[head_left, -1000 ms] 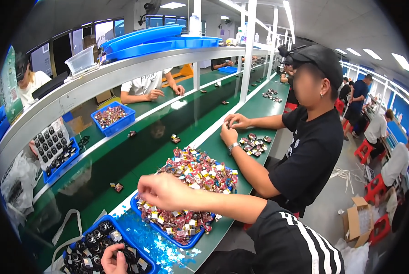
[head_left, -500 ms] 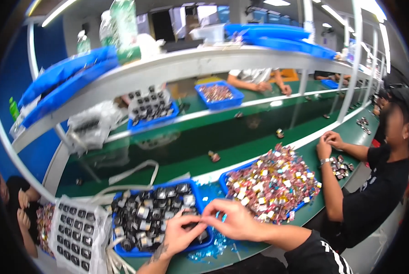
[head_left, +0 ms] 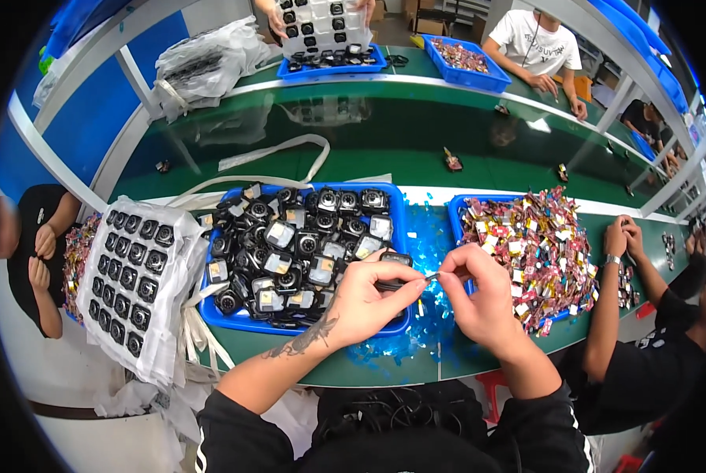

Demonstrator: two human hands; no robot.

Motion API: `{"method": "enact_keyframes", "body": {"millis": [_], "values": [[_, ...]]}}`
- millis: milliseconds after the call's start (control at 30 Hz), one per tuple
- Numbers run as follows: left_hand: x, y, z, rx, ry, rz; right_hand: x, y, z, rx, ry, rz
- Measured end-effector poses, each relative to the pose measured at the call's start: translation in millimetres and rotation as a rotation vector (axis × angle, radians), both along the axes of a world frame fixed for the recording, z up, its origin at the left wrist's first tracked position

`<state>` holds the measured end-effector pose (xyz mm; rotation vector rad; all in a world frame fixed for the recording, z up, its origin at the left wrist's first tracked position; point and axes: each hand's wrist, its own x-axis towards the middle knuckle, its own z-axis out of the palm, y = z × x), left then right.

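Note:
My left hand (head_left: 369, 299), closed, holds a small black casing (head_left: 396, 258) by its fingers, over the right edge of a blue bin of black casings (head_left: 294, 252). Many of these are square with a round lens-like front; some carry a clear or pale film. My right hand (head_left: 483, 296) is pinched shut, its fingertips meeting those of the left at a tiny dark piece (head_left: 431, 277). What that piece is cannot be made out. Beyond the right hand, a second blue bin (head_left: 457, 217) is heaped with small reddish circuit parts (head_left: 530, 252).
Blue film scraps (head_left: 424, 236) litter the green bench between the bins. A pale tray of black casings (head_left: 128, 276) leans at left, beside white straps (head_left: 199, 335). Behind runs a green conveyor (head_left: 384, 158) with scattered parts. Co-workers sit left, right and across, by more blue bins (head_left: 467, 75).
The view has tipped down and swung, so bins and hands sit differently in it. My hands stay together at the fingertips; the black casing in my left hand now shows.

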<state>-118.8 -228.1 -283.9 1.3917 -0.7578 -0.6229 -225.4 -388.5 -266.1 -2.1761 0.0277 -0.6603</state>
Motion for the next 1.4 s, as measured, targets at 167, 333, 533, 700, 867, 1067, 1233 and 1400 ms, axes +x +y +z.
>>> {"method": "enact_keyframes", "body": {"millis": [167,333,533,700,867,1067,1233,1400], "values": [[-0.4,4.3,-6.7,0.018,-0.052,-0.048,-4.3,11.1,9.5,0.599,0.068,0.002],[-9.9,-1.2,2.6,0.014,0.088,-0.02,-0.9,3.3,8.4,0.513,0.151,0.089],[-5.6,-0.6,-7.6,-0.009,0.067,-0.019,4.7,1.4,9.4,0.376,0.185,0.104],[-3.3,-1.8,-12.9,-0.009,0.004,0.039,5.7,15.8,5.3,-0.254,-0.117,0.001],[-3.2,-0.8,-2.9,-0.005,0.04,-0.009,-4.4,13.1,-4.2,-0.037,-0.087,-0.086],[-11.9,-1.8,-9.7,0.006,-0.086,0.004,-3.0,6.5,0.7,0.604,0.117,0.102],[-11.3,-1.3,-1.4,0.036,-0.132,-0.032,-0.9,1.2,1.4,0.662,0.115,0.142],[-11.8,-0.7,-3.1,0.003,-0.036,-0.036,-3.6,-5.7,5.1,0.685,0.119,0.05]]}}
